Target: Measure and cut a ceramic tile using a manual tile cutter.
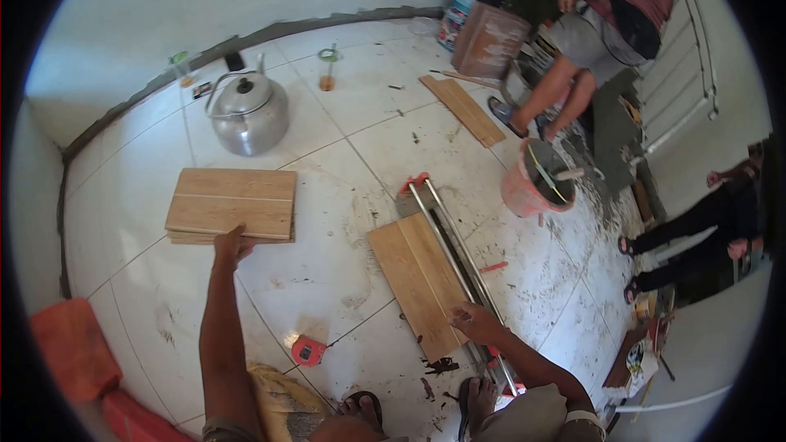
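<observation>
My left hand [233, 246] grips the near edge of the top wood-look tile [233, 196] on a small stack, thumb above and fingers below. A second wood-look tile [413, 278] lies tilted on the manual tile cutter [454, 237], beside its two silver rails. My right hand [477, 324] is over this tile's right edge near the rails, its fingers bunched together. What they hold, if anything, is hidden. A red tape measure [308, 350] sits on the floor between my arms.
A metal kettle [249, 115] stands beyond the stack. A mortar bucket [532, 184], a red pencil-like stick [494, 267] and a tile strip [464, 110] lie to the right. A seated person [610, 24] and a standing person [696, 229] are at the right. Red bags [74, 348] lie at left.
</observation>
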The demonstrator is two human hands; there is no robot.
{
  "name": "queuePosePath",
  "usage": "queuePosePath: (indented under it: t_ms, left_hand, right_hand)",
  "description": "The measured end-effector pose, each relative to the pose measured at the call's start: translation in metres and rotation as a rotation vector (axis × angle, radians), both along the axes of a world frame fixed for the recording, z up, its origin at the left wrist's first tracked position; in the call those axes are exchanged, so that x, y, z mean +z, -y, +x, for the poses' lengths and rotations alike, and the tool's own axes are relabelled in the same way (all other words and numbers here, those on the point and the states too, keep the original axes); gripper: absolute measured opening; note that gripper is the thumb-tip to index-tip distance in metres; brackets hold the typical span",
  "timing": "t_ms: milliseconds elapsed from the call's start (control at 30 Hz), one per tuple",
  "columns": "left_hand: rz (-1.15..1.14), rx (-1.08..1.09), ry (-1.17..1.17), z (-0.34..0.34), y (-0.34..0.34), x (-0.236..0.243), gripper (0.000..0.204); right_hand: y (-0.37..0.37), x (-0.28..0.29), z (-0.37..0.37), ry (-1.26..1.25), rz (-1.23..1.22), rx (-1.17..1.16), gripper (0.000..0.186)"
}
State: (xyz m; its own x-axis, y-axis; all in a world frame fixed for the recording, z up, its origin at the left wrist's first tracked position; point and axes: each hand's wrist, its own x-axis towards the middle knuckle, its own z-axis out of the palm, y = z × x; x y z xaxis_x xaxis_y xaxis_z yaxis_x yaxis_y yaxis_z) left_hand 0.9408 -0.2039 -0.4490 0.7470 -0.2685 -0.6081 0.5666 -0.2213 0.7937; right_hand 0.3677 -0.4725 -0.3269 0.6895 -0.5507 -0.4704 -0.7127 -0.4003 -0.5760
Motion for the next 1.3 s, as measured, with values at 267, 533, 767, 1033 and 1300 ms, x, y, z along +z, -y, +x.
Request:
queuePosePath:
  t_ms: [267,533,767,1033,1300]
  left_hand:
    - [0.390,-0.414,0.747,-0.049,-0.046,0.047,0.031]
    - [-0.134,-0.629,-0.057,-0.340,0.114,0.043,0.047]
    - [-0.117,-0.150,0.158,-0.378,0.180,-0.019,0.042]
    - [0.089,0.037,0.639,-0.358,0.133,-0.037,0.050]
    - [0.212,0.035,0.702,-0.280,0.058,-0.003,0.056]
  right_hand:
    - [-0.031,0.128,-0.048,0.081,0.259,-0.065,0.049]
    - [0.027,0.047,-0.178,0.449,-0.107,-0.621,0.033]
    - [0.007,0.066,-0.219,0.369,-0.126,-0.572,0.032]
    - [-0.012,0.048,-0.270,0.461,-0.093,-0.603,0.026]
    - [-0.010,0.044,-0.258,0.417,-0.092,-0.597,0.027]
